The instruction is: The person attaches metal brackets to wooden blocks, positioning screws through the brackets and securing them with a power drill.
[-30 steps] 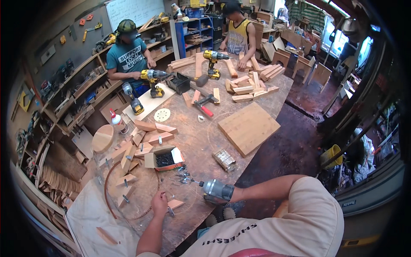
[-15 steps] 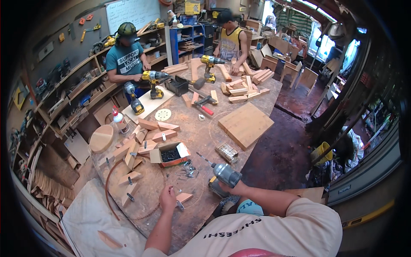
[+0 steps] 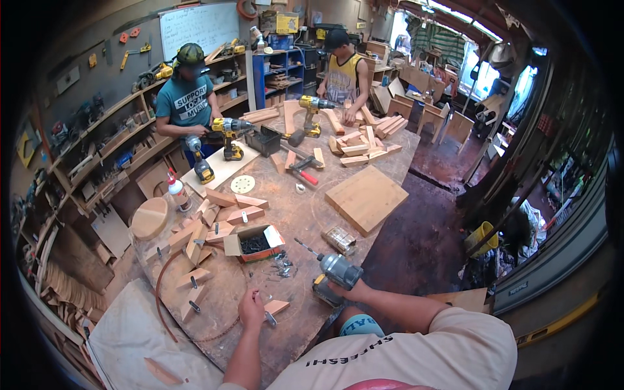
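My right hand (image 3: 349,291) grips a grey and black cordless impact driver (image 3: 340,271), held over the table's near right edge with its long bit pointing left and away. My left hand (image 3: 251,307) hovers at the near part of the table with its fingers curled together; anything pinched in them is too small to make out. Right beside that hand lies a short angled wood block (image 3: 277,306) with a small metal bracket (image 3: 270,318) at its near end. Loose screws (image 3: 282,265) are scattered farther off, next to an open cardboard box (image 3: 261,253) of dark screws.
Several wood pieces with brackets (image 3: 195,278) lie to the left, near a glue bottle (image 3: 179,192). A square wooden board (image 3: 367,198) and a small clear packet (image 3: 339,240) are at right. Two people stand across the table, by drills (image 3: 227,139) and a red-handled clamp (image 3: 304,171).
The view has shifted slightly, so the table appears a little lower and farther left. Both hands keep nearly the same places, the right still gripping the impact driver.
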{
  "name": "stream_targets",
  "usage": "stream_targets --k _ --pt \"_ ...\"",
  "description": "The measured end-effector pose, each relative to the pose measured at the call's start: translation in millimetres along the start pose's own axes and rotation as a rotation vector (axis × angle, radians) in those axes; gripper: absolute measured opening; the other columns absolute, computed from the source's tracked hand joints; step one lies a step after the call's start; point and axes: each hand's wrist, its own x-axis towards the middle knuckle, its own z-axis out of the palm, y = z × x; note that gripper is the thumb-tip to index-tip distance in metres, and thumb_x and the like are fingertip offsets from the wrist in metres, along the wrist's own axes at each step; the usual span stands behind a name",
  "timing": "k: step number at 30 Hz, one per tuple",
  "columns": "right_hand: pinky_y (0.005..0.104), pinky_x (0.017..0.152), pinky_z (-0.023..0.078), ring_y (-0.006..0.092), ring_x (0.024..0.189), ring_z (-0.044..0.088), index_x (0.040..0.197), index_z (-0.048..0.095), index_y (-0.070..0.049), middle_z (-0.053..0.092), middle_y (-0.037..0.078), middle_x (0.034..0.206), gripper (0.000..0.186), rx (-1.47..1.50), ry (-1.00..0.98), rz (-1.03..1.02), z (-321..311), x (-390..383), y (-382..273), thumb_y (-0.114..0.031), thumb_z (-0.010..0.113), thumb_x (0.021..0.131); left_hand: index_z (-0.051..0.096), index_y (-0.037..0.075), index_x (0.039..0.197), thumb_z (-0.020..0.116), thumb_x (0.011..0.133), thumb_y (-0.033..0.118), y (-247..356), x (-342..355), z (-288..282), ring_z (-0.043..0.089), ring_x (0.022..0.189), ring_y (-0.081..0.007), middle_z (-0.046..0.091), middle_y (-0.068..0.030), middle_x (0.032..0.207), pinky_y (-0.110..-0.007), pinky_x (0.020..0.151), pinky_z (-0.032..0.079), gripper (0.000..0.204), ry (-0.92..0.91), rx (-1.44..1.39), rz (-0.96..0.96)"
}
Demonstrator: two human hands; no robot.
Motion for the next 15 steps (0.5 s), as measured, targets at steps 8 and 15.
stream_targets --k 8,15 --pt "0.0323 0.080 0.050 0.0144 0.088 0.060 0.108 0.059 -0.006 0.063 0.005 0.094 0.028 0.017 0.038 -0.007 1 -1 2 -0.010 0.071 0.083 0.067 0.006 0.105 0.059 0.088 0.011 -12 3 8 0.067 0.083 -0.0307 0.069 -0.0155 0.089 -0.039 0.074 0.051 0.020 0.016 -0.059 0.039" --pt "0.0323 0.081 0.050 0.0147 0.089 0.060 0.110 0.058 -0.006 0.063 0.005 0.097 0.029 0.053 0.022 0.018 2 -1 3 -0.010 0.070 0.084 0.068 0.009 0.109 0.054 0.090 0.010 -20 4 10 0.068 0.084 -0.0300 0.070 -0.0146 0.087 -0.039 0.076 0.052 0.023 -0.019 -0.088 -0.044"
